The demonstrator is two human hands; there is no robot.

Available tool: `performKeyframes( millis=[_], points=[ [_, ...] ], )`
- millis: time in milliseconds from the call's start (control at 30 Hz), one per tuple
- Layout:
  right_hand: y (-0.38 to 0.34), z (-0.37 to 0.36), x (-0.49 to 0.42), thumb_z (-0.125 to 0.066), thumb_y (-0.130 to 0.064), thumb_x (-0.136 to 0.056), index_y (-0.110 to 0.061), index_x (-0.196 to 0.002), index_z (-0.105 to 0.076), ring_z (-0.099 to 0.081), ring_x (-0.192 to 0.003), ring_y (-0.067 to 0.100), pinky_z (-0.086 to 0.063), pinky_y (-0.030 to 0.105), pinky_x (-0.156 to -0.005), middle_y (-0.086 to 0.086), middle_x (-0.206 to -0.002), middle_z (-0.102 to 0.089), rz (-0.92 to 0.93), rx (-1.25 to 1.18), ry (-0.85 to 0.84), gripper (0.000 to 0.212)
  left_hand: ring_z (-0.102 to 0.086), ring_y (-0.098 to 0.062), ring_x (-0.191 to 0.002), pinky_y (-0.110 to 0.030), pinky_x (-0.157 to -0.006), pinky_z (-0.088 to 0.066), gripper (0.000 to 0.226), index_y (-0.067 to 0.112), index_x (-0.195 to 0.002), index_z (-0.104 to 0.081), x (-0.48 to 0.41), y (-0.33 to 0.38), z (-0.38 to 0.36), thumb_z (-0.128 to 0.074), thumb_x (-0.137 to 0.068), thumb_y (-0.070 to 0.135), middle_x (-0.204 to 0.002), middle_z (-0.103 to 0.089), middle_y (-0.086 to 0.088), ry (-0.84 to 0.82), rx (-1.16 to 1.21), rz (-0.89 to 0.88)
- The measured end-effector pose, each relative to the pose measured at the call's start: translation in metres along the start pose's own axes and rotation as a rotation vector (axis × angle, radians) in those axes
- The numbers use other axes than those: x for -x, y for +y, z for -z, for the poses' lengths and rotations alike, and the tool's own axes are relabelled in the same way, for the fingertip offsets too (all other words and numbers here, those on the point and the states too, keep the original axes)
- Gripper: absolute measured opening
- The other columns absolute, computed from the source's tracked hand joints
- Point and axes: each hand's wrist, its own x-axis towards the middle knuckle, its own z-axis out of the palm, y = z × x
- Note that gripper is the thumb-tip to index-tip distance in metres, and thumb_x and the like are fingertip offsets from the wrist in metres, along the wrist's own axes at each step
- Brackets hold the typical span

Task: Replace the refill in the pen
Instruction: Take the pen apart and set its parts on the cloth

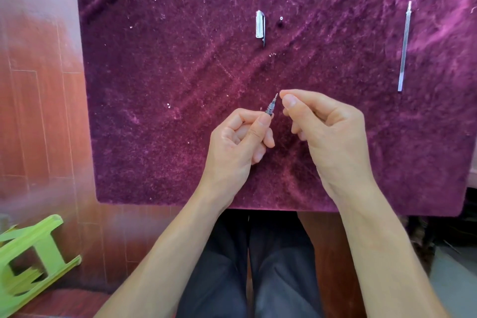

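My left hand point(240, 139) is closed around a pen point(270, 108). Only its grey front end and metal tip stick out above the thumb, pointing up and to the right. My right hand point(325, 126) hovers just right of that tip, thumb and forefinger pinched close together with nothing visible between them. A long, thin, clear refill point(404, 46) lies alone on the mat at the far right. The clear pen cap point(260, 24) with its clip lies at the top centre, and a tiny dark part point(280, 20) sits beside it.
Everything rests on a purple fuzzy mat point(180, 85) covering the table, with lint and thread scraps at its top left. To the left is reddish wooden floor point(38, 111), and a green plastic stool point(31, 258) lies at the lower left. My dark trousers show below the table edge.
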Motion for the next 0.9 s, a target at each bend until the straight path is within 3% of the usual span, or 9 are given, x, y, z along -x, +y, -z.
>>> performKeyframes(
  millis=[200, 600, 900],
  points=[
    [0.008, -0.003, 0.012, -0.075, -0.020, -0.100, -0.026, -0.102, -0.084, -0.066, -0.072, -0.008, -0.050, 0.009, -0.066, -0.017, -0.089, -0.081, -0.039, -0.081, -0.051, 0.012, -0.046, -0.007, -0.048, -0.019, -0.048, -0.038, 0.015, 0.011, -0.097, -0.067, 0.010, -0.003, -0.002, -0.060, -0.103, 0.023, -0.071, -0.066, -0.005, -0.040, -0.036, -0.008],
    [0.009, -0.007, 0.018, -0.076, -0.018, -0.099, -0.023, -0.099, -0.085, -0.067, -0.072, -0.008, -0.050, 0.008, -0.066, -0.015, -0.089, -0.082, -0.026, -0.090, -0.084, 0.010, -0.046, -0.004, -0.047, -0.014, -0.047, -0.038, 0.017, 0.007, -0.098, -0.065, 0.021, -0.005, 0.004, -0.058, -0.104, 0.022, -0.069, -0.065, -0.002, -0.030, -0.056, -0.023],
    [0.000, -0.004, 0.008, -0.079, -0.022, -0.098, -0.024, -0.093, -0.084, -0.058, -0.063, -0.004, -0.048, 0.011, -0.066, -0.021, -0.070, -0.073, -0.028, -0.119, -0.052, 0.007, -0.047, -0.006, -0.049, -0.014, -0.050, -0.040, 0.019, 0.009, -0.099, -0.066, 0.024, -0.008, 0.007, -0.059, -0.103, 0.026, -0.073, -0.067, -0.004, -0.043, -0.053, -0.042]
  ],
)
